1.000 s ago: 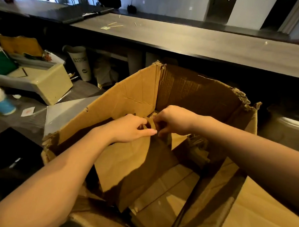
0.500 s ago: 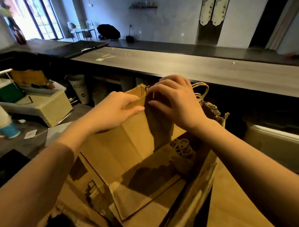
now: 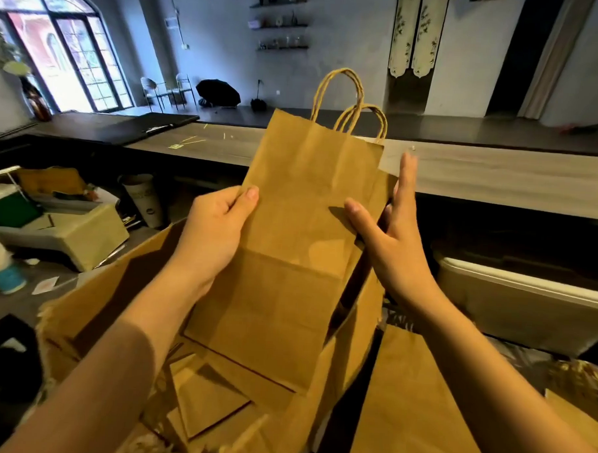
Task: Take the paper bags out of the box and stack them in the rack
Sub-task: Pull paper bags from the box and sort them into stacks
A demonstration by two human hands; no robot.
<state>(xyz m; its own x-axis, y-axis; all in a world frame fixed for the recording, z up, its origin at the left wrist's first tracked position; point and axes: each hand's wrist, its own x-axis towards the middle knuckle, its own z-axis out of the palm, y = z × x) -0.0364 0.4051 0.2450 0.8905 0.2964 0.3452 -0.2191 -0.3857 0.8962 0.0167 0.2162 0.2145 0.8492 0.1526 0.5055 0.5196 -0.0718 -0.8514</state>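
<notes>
I hold flat brown paper bags (image 3: 301,226) with twisted handles upright above the open cardboard box (image 3: 116,287). A second bag's edge and handle show just behind the front one. My left hand (image 3: 211,236) grips the left edge, thumb on the front. My right hand (image 3: 392,244) is at the right edge with its thumb on the front and its fingers stretched up behind. More flat brown bags (image 3: 207,404) lie in the bottom of the box. I cannot make out a rack.
A long wooden counter (image 3: 498,180) runs across behind the box. A white bin (image 3: 527,304) stands to the right. On the left sit a beige box (image 3: 84,237), a paper cup (image 3: 144,199) and other clutter. A brown flap or sheet (image 3: 413,402) lies at lower right.
Both hands have lifted the bags from inside the box to well above its rim. The right hand has shifted from the top edge to the right side.
</notes>
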